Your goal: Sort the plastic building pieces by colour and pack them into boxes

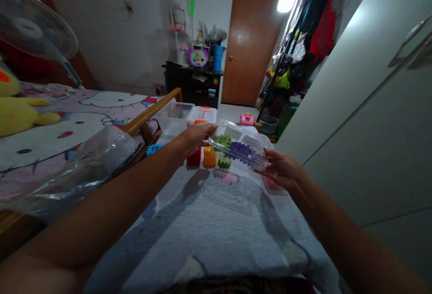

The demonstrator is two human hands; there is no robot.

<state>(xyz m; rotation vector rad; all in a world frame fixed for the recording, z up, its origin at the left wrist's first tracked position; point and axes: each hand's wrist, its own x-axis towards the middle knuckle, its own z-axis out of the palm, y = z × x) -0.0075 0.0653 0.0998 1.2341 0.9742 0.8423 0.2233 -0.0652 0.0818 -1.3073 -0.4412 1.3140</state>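
Between my two hands is a clear plastic lid or shallow tray, tilted above the cloth-covered surface. My left hand grips its left end, and my right hand has the right end. Through the clear plastic show green toothed pieces and purple ones. Just below lie a red block, an orange block and a light green piece. A blue piece is left of my left forearm. Partly under my right hand sits a clear container with something red in it.
Clear bins and a box with an orange handle stand at the far end. A wooden rail and a crumpled plastic bag lie left. A white cabinet rises on the right. A pink toy case is farther back.
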